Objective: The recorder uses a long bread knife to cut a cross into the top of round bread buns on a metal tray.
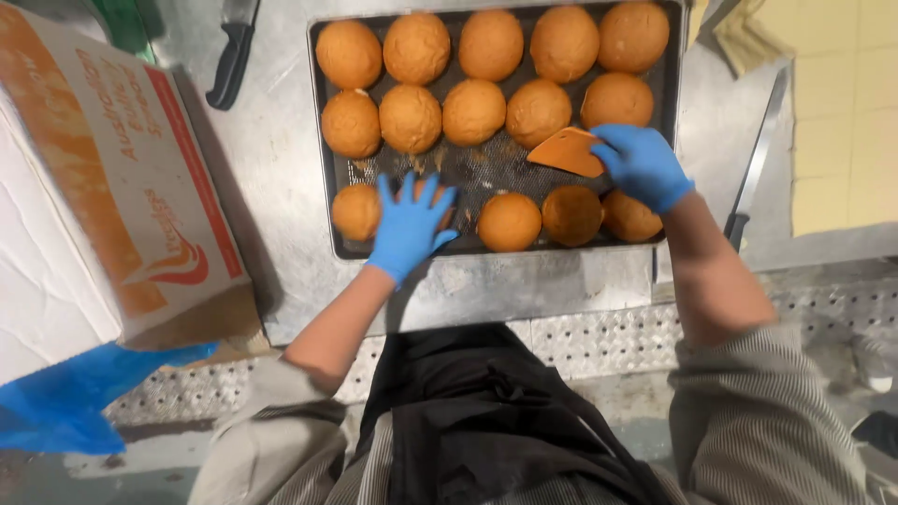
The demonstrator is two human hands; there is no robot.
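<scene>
A: Looking down from the head camera, what does the left hand [409, 227] do?

B: Gloved in blue, it lies flat with fingers spread wide over a bun [432, 208] in the near row of the dark baking tray [326, 140]. Its grip is open and closes on nothing; the bun underneath is mostly hidden.

A: And the right hand [644, 165]?

B: Also in a blue glove, at about three o'clock of the tray. Its grip is closed on an orange scraper [568, 151], whose flat blade points toward nine o'clock and lies over the bare strip of the tray between the middle and near rows.

A: How do the other buns [473, 111] lie?

B: In three rows, round and golden brown: five at twelve o'clock, five in the middle, the rest along the six o'clock edge.

A: What else is on the steel surface [281, 168]?

B: A black-handled knife [231, 62] at eleven o'clock of the tray, and a long-bladed knife [754, 168] at three o'clock, just beyond the tray's edge. A white and orange cardboard box [103, 178] stands at nine o'clock, with blue plastic [75, 393] below it.
</scene>
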